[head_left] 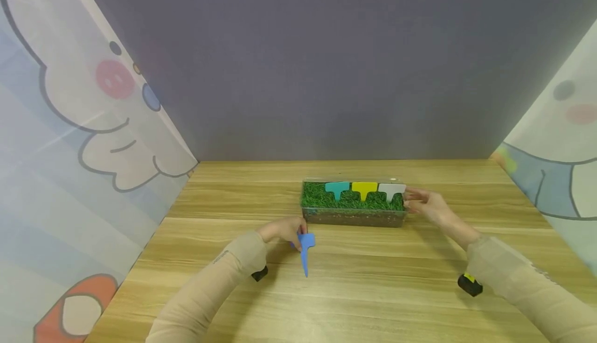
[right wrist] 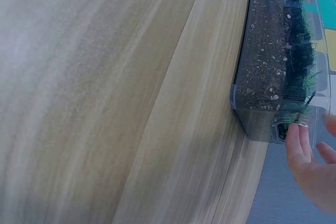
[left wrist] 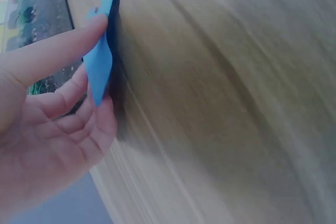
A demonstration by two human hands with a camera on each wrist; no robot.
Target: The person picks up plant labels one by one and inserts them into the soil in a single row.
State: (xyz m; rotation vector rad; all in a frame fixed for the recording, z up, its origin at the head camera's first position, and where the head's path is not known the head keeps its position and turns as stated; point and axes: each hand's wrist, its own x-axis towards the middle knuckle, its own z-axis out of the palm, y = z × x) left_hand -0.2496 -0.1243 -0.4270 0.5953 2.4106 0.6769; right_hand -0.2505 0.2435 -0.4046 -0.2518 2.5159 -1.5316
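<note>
Between thumb and fingers, my left hand (head_left: 285, 228) pinches a blue T-shaped plant label (head_left: 305, 244), its pointed stem slanting down toward the front, close over the table. In the left wrist view, the thumb lies across the label (left wrist: 100, 66) and the fingers are behind it. A clear planter box (head_left: 352, 217) with soil and green grass stands just beyond. Upright in its grass are a teal label (head_left: 337, 187), a yellow label (head_left: 364, 188) and a white label (head_left: 391, 190). My right hand (head_left: 431, 208) has its fingertips against the box's right end, beside a small handle (right wrist: 291, 123).
The wood-grain table (head_left: 373, 291) runs back to a grey wall (head_left: 326, 73). Cartoon-printed cloth (head_left: 70, 151) hangs along the left, and similar cloth is on the right. Small black devices show below both wrists.
</note>
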